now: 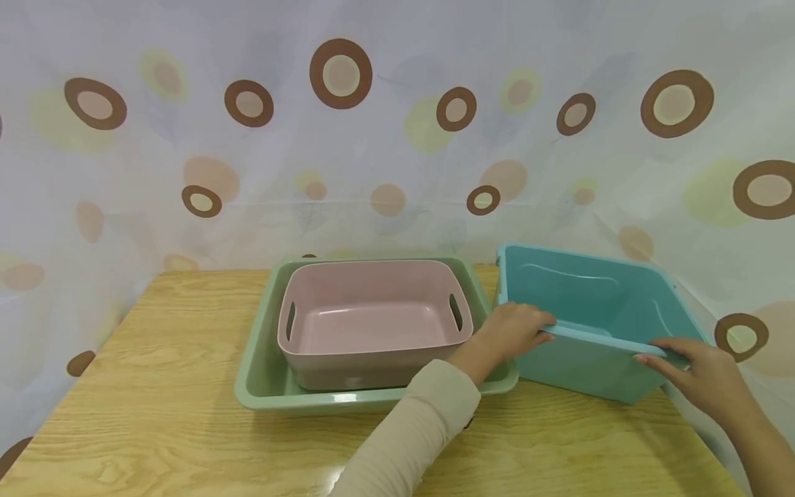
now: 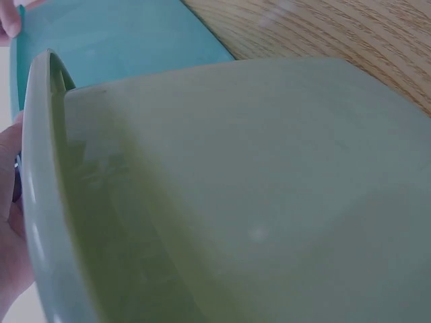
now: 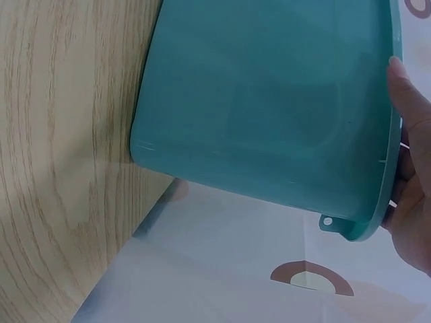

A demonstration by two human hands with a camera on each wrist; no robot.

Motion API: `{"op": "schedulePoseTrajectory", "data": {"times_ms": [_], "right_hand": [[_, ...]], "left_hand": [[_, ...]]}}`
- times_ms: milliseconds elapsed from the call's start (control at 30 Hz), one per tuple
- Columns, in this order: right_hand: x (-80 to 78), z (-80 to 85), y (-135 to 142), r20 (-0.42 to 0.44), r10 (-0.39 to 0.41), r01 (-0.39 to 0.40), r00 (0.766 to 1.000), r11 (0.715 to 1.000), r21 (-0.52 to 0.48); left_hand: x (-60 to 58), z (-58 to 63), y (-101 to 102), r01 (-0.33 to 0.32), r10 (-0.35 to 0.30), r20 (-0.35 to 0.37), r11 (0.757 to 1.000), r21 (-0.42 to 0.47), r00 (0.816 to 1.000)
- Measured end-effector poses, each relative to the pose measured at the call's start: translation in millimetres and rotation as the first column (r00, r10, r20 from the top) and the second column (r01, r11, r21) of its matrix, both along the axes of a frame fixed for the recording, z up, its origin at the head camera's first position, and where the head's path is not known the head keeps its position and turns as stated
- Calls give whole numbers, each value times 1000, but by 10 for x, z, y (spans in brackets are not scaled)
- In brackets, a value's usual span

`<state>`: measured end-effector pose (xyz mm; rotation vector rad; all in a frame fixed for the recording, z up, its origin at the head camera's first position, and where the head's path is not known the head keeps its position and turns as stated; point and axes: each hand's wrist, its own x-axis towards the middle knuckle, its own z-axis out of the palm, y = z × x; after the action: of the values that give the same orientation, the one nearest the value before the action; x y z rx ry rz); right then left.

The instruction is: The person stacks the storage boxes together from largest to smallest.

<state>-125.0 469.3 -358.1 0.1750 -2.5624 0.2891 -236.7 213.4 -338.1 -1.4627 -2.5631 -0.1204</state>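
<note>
A teal plastic storage bin [image 1: 577,359] stands at the right end of the table, its inside facing up. My left hand [image 1: 506,335] grips the near rim of the bin toward its left corner. Toward the right corner of that same rim, my right hand [image 1: 702,373] pinches it, thumb outside and fingers over the edge. In the right wrist view the thumb lies along the outer side of the teal bin [image 3: 269,101]. Beside the left hand is a green basin [image 1: 261,359], whose wall fills much of the left wrist view. A pink basket [image 1: 366,338] with cut-out handles sits inside that basin.
The wood-grain table [image 1: 155,386] runs under everything, and its right edge passes close to the bin. A patterned curtain [image 1: 385,138] with brown rings hangs behind the table and down its sides. My left forearm crosses in front of the green basin.
</note>
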Motion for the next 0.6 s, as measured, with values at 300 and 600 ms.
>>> {"op": "schedulePoseTrajectory", "data": {"times_ms": [300,600], "right_hand": [[17,5,-7,24,-8,9,1000,1000,-22],[41,12,-7,46,5,-6,999,999,37]], "left_hand": [[14,-8,-2,-6,6,0,1000,-1,1000],[40,21,2,-41,42,21,998,-54,999]]}}
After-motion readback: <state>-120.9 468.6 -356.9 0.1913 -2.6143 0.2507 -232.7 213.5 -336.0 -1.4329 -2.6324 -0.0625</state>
